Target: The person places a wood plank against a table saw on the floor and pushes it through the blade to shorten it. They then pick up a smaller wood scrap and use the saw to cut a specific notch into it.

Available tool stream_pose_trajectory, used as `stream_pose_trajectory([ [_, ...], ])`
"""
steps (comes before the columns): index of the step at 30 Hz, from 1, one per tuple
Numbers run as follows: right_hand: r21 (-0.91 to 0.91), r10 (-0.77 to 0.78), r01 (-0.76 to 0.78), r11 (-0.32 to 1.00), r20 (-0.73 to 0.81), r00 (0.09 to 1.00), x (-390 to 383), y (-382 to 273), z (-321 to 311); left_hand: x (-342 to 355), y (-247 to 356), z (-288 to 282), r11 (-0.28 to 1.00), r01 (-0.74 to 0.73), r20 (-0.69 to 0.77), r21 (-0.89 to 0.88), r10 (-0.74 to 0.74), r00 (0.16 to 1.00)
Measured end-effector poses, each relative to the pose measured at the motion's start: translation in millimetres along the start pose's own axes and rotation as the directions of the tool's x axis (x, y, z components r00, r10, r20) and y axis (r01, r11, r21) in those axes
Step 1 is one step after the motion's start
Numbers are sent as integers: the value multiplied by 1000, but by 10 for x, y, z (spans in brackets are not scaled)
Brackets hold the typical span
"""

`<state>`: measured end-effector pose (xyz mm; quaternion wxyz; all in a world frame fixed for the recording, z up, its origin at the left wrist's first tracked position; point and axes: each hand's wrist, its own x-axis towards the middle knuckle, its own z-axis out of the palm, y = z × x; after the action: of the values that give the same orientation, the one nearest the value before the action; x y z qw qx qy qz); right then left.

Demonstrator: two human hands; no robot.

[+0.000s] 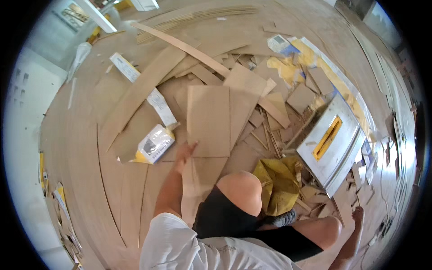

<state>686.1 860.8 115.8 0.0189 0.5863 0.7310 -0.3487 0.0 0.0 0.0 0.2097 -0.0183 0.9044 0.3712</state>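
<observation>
My left hand [184,153] rests at the lower left corner of a flat brown wooden plank [208,119], its fingers stretched out over the surface. Further boards [204,173] lie flush below and beside that plank. Off to the lower right, my right hand [358,216] is held low beside my knee with its fingers curled closed. Whether it grips anything is too small to make out. Between my hands stands a table saw [310,155] with a grey metal top and a yellow slot insert, tilted in view.
A crumpled yellow sack [276,186] lies by my knee. Left of the plank sits a torn white and yellow package [155,144]. Offcuts [274,110] are heaped beyond the saw, and a long strip [180,45] lies across the boards. Stacked planks [198,18] are at the back.
</observation>
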Motion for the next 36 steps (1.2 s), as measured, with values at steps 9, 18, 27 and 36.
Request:
stream_pose_trajectory([
  [9,-42,177,-173,984,113,978,-1179,364,70,-767,-511,-200,996,80,74,39,-82,994],
  [18,-51,165,-159,986,145,976,-1266,488,196,-480,-824,-198,945,238,200,224,-283,938],
  [27,-528,-236,251,811,97,967,-715,-1186,866,-625,-743,-480,933,334,9,-135,-336,942],
  [36,-222,-562,519,826,-253,787,-402,-2990,974,-460,-461,-528,874,12,20,-485,-3,1000],
])
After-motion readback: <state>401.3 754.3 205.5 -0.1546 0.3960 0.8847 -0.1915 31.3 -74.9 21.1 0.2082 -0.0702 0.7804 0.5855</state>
